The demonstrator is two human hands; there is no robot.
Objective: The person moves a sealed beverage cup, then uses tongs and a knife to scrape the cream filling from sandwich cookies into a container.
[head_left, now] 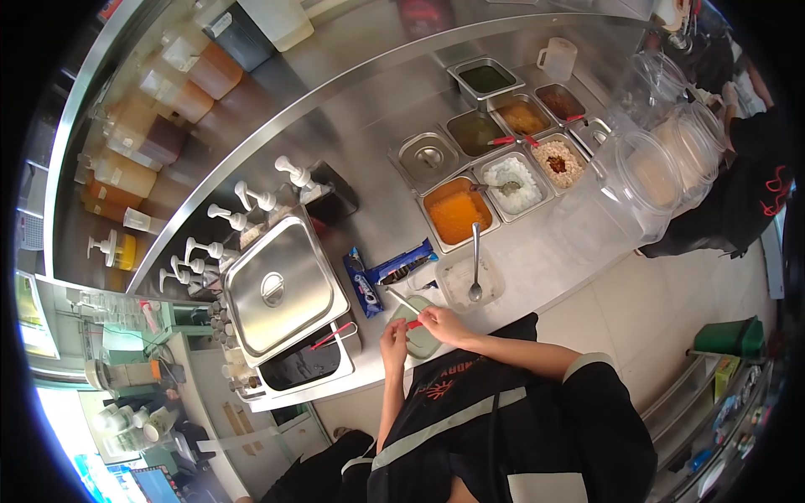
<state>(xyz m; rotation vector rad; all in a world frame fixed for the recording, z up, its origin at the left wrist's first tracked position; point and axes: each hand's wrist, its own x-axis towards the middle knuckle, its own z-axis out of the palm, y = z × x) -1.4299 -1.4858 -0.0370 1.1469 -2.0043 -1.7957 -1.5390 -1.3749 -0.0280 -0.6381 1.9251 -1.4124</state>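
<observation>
Above a pale green tray or lid (425,344) at the counter's front edge, my two hands are close together. My right hand (444,325) is closed round a slim whitish strip (404,298) that points up and left. My left hand (394,345) pinches a small red piece (413,324) between the hands; whether it joins the strip, I cannot tell. Just beyond lie two blue cookie packs, one upright (362,282) and one slanted (407,262). To the right, a metal spoon (476,264) rests in a clear plastic container (490,289).
Left stands a large lidded steel pan (285,285) beside a dark liquid pan (306,366) and several pump bottles (226,218). Topping pans hold orange bits (455,214) and white cubes (508,183). Clear tubs (616,193) stand right, near another person (738,176).
</observation>
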